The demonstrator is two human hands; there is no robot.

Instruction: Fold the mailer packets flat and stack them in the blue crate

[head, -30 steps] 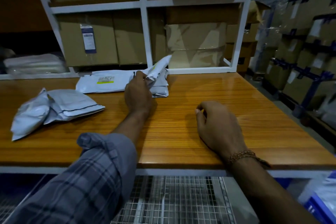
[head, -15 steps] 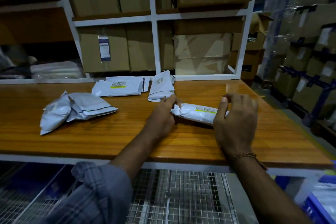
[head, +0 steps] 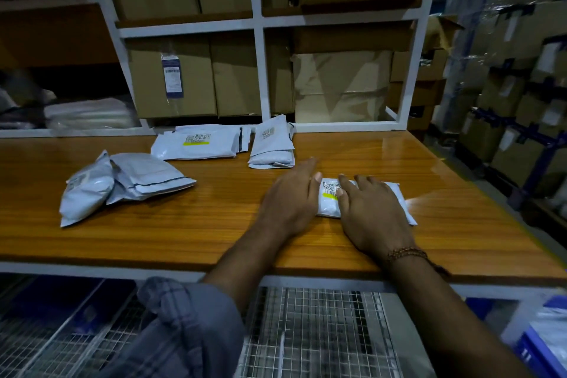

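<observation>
Shelf [head: 257, 24]: white frame behind the table, full of brown boxes.
Table [head: 214, 218]: shiny wood top, with white packets lying on it.
Crate [head: 543, 350]: blue, low at the right, under the table edge.
Left hand [head: 291, 196]: flat, fingers straight, its edge against the left end of the packet.
Right hand [head: 371, 212]: flat, fingers spread, pressing down on the packet.
Packet [head: 329, 202]: white, lying flat on the table under the hands, label up.
Other packets [head: 129, 181]: two puffy ones at the left, more at the back.
</observation>
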